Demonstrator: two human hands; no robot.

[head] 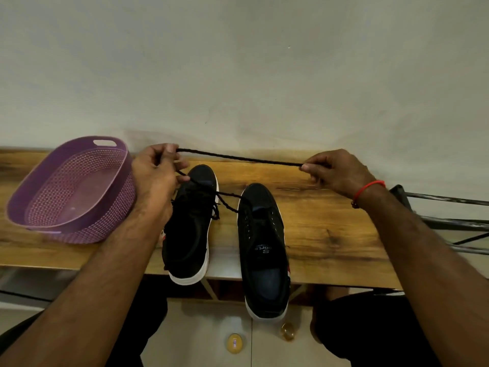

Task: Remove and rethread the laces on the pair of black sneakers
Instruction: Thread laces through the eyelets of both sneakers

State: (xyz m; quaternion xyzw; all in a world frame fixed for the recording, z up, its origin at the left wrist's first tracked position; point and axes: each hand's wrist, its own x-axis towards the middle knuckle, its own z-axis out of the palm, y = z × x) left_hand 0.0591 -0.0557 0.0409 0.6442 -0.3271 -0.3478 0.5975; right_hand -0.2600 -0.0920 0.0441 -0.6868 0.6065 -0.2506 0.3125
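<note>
A: What is seen first, taking the biggest things first?

B: A wooden table [317, 215] is set against a pale wall [238, 62]. At its left end a purple perforated basket [71, 192] is placed, with nothing seen inside it.

A: And the sneakers?

B: Two black, white-soled shoes are laid side by side, toes toward the wall and heels past the near edge. The left sneaker [189, 229] is partly covered by the forearm, and dark lacing is seen loose over its top. The right sneaker [264, 250] is shown with bare eyelets along most of its opening.

A: How are the hands held?

B: The left hand [156, 178] is curled just beside the basket, its fingers closed on the black lace [238, 158]. The right hand [336, 172] is held well to the right, thumb and fingertips pinched shut on the lace's other end. A red thread bracelet [369, 188] is worn on that wrist.

A: And the lace itself?

B: It is stretched taut between the hands above the table. From the left hand it is also led down across to the right sneaker's front eyelets.
</note>
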